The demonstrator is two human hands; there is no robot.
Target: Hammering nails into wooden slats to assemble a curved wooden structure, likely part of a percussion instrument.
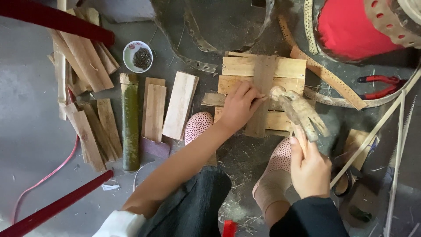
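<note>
My left hand (240, 104) pinches a small nail against a vertical wooden slat (262, 94) that lies across several horizontal bamboo slats (263, 68) on the floor. My right hand (310, 169) grips the wooden handle of a worn claw hammer (298, 112), whose head rests close to the fingertips of the left hand. Both feet in pink dotted shoes (197, 125) sit just below the slats.
A small white bowl of nails (137, 55) sits upper left, beside piles of cut bamboo pieces (87, 66) and a green bamboo section (130, 127). Red-handled pliers (379, 86) and a handsaw (401, 145) lie at the right. A red drum (351, 26) stands upper right.
</note>
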